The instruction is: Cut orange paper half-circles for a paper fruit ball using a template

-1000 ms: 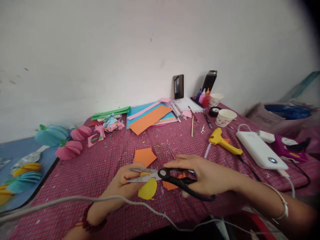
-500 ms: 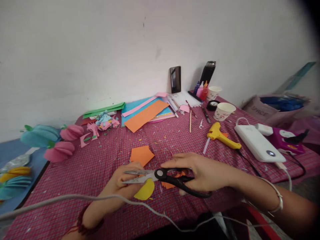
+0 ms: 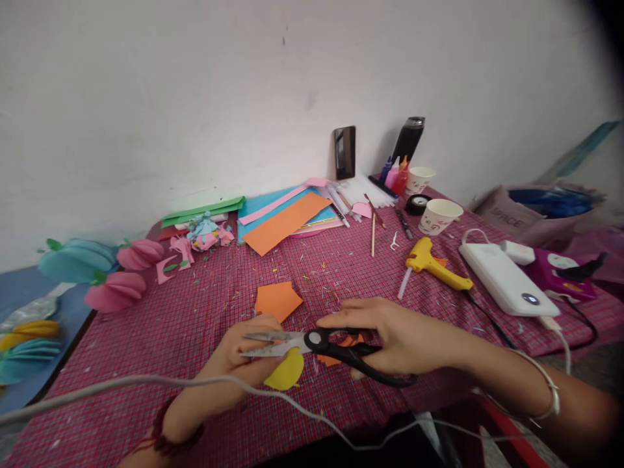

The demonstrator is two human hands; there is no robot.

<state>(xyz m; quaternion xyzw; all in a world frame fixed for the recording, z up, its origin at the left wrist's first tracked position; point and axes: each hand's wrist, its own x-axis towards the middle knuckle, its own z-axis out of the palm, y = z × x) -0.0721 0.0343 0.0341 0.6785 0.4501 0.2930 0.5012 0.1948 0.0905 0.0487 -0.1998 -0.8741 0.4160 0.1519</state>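
The view has tilted since a second ago, so the smartphone (image 3: 345, 153) and the rest of the far items sit higher in the picture, while the hands and scissors (image 3: 316, 338) keep nearly the same place above the near part of the worktop (image 3: 160, 338). The scissors' blades stand slightly parted, pointing at the left hand (image 3: 236, 354), their tips overlapping its fingers in the view. The right hand (image 3: 385, 335) grips the black handles, its fingers curled and partly hidden by them. The left fingers are pinched together on a yellow paper piece (image 3: 284, 374), which hangs just below the blades; the pinched edge is covered, and whether the paper lies between the blades cannot be told.

Orange scraps (image 3: 331, 359) lie beneath the scissors, largely covered by the handles and right hand. Just beyond the left hand is an orange pentagonal sheet (image 3: 277, 300), its near corner hidden. A pale cable (image 3: 273, 393) crosses in front of the left forearm and runs out of frame.

To the right are a yellow glue gun (image 3: 431, 266) and a white power bank (image 3: 509, 279), whose display is too small to read. The farther paper cup (image 3: 420, 179) is partly blocked by small bottles (image 3: 394, 177). At far left, yellow and turquoise paper shapes (image 3: 29, 357) are blurred and cut off.
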